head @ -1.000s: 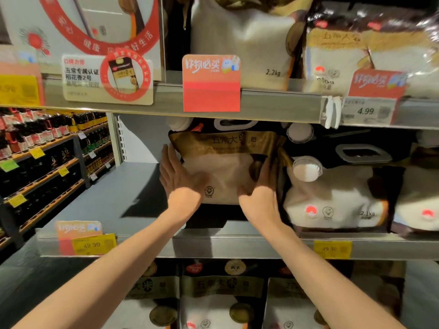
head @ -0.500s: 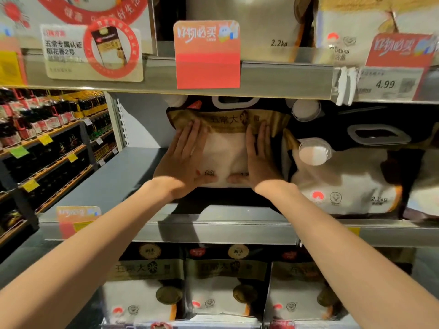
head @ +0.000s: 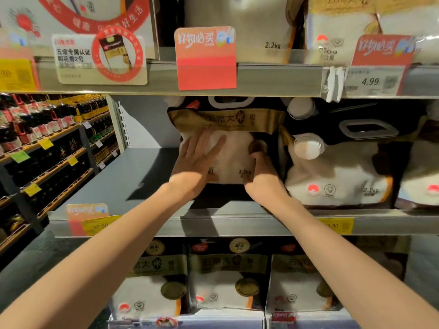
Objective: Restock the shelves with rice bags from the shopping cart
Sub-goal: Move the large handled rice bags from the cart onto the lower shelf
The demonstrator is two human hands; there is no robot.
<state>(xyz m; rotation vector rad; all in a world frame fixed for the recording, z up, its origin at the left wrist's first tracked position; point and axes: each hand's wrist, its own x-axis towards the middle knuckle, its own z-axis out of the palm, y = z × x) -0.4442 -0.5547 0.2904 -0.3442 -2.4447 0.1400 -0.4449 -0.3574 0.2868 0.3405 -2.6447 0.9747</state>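
Shelving step in hand; rice bag point(head: 234, 160) is standing on the middle shelf point(head: 237, 224), beside another bag point(head: 337, 176); left hand point(head: 197, 162) is pressing flat, fingers spread, on its front; right hand point(head: 260, 172) is curling round its right edge; next move probably calling for squaring it, then releasing.

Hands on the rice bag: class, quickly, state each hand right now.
Left hand: open, fingers flat on the rice bag.
Right hand: fingers curled at the bag's right edge; grip cannot be told.
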